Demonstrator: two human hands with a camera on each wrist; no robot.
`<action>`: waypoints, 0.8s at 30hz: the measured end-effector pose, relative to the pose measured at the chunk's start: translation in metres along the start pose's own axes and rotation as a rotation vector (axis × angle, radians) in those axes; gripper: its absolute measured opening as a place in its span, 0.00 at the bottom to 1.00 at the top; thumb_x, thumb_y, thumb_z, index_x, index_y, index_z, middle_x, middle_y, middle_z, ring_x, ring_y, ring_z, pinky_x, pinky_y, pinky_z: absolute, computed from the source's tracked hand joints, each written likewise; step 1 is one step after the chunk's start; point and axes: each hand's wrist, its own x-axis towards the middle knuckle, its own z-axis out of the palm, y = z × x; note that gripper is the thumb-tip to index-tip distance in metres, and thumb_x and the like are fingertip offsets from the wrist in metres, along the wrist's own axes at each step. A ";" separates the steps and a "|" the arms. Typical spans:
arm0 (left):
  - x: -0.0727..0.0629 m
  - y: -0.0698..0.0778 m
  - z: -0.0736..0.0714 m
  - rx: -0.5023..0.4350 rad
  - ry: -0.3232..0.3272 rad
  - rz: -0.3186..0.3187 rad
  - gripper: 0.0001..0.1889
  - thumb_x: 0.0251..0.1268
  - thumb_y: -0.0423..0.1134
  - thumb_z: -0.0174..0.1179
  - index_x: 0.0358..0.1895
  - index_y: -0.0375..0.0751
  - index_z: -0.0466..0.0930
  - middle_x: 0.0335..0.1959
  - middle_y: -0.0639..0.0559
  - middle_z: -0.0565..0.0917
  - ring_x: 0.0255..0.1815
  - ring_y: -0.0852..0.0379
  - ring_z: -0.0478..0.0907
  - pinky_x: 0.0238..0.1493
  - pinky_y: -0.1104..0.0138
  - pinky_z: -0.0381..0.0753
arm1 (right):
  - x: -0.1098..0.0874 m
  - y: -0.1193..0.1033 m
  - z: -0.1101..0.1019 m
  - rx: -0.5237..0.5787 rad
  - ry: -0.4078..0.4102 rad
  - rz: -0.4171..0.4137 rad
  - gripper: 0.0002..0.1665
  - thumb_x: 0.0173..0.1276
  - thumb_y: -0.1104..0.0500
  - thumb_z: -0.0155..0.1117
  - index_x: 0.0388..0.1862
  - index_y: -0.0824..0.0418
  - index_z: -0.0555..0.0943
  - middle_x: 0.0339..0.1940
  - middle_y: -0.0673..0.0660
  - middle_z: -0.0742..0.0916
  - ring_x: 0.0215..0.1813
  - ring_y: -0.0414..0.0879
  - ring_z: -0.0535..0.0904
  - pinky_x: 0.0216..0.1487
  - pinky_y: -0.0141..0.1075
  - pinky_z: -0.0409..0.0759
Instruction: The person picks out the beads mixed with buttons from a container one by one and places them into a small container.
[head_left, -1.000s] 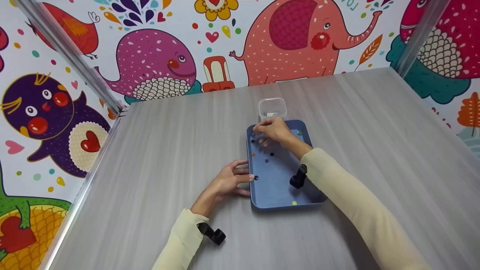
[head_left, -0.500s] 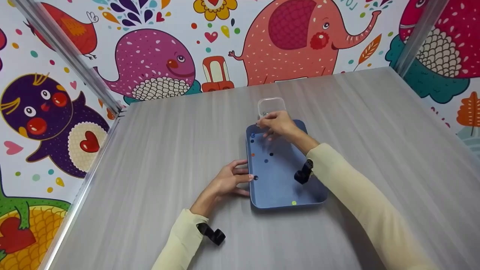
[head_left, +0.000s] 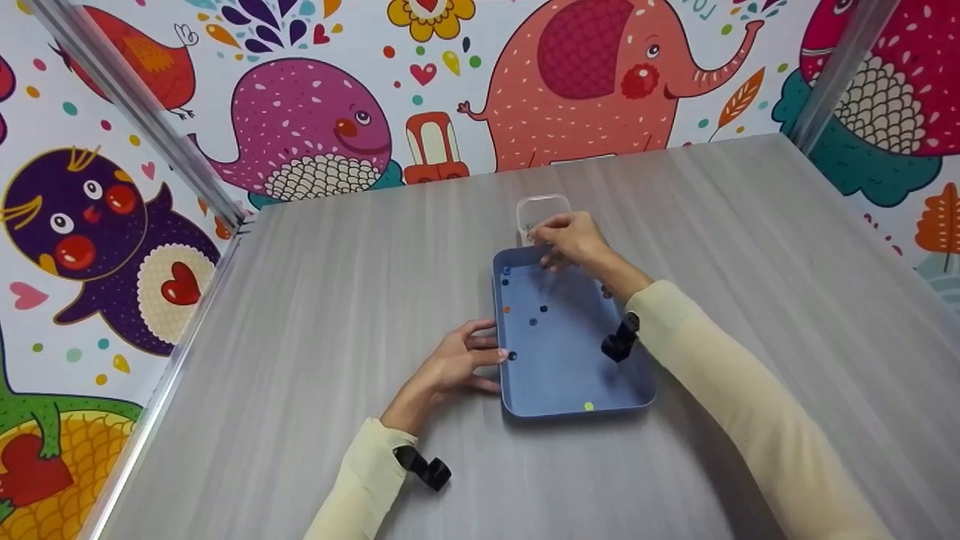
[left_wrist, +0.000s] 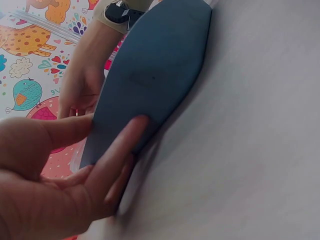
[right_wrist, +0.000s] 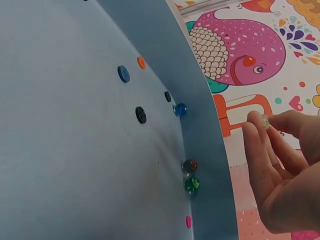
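Note:
My right hand point(head_left: 576, 238) pinches a small clear glass marble point(right_wrist: 265, 122) with a yellow-green tint between thumb and fingertips. It is above the far rim of the blue tray point(head_left: 570, 360), in front of a clear plastic box point(head_left: 543, 199). My left hand point(head_left: 461, 360) holds the tray's left wall, thumb over the rim and fingers along the outside. Inside the tray, the right wrist view shows a blue marble point(right_wrist: 180, 109), a brownish marble point(right_wrist: 190, 166) and a green marble point(right_wrist: 192, 184) by the wall. What the box contains is partly hidden by the right hand.
Several buttons lie in the tray: orange point(right_wrist: 141, 62), blue point(right_wrist: 123, 74), black point(right_wrist: 141, 115), pink point(right_wrist: 188, 221) and yellow point(head_left: 589, 406). The grey table point(head_left: 337, 300) meets walls with cartoon animals at the back and sides.
My right hand has moved from over the tray's far left corner, away and to the right, to the near side of the clear box. The left hand and tray have stayed put.

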 end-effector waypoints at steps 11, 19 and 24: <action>0.000 0.001 0.000 0.004 0.003 -0.001 0.35 0.68 0.31 0.63 0.76 0.38 0.59 0.67 0.31 0.73 0.54 0.44 0.83 0.42 0.53 0.92 | 0.003 0.000 -0.011 0.029 0.081 0.022 0.15 0.72 0.54 0.65 0.50 0.61 0.86 0.46 0.61 0.89 0.22 0.39 0.83 0.25 0.30 0.86; 0.001 0.000 0.000 -0.009 0.005 -0.016 0.36 0.68 0.30 0.63 0.76 0.37 0.58 0.68 0.30 0.71 0.55 0.44 0.83 0.42 0.52 0.91 | 0.004 0.005 -0.017 0.066 0.115 0.028 0.17 0.72 0.54 0.65 0.53 0.62 0.84 0.43 0.60 0.89 0.22 0.38 0.83 0.24 0.30 0.86; 0.001 0.001 0.001 -0.010 0.002 -0.014 0.36 0.67 0.31 0.63 0.76 0.37 0.58 0.68 0.30 0.71 0.55 0.44 0.83 0.43 0.52 0.91 | 0.006 0.007 -0.020 0.073 0.122 0.040 0.17 0.72 0.54 0.64 0.53 0.63 0.84 0.38 0.57 0.89 0.21 0.38 0.83 0.24 0.30 0.86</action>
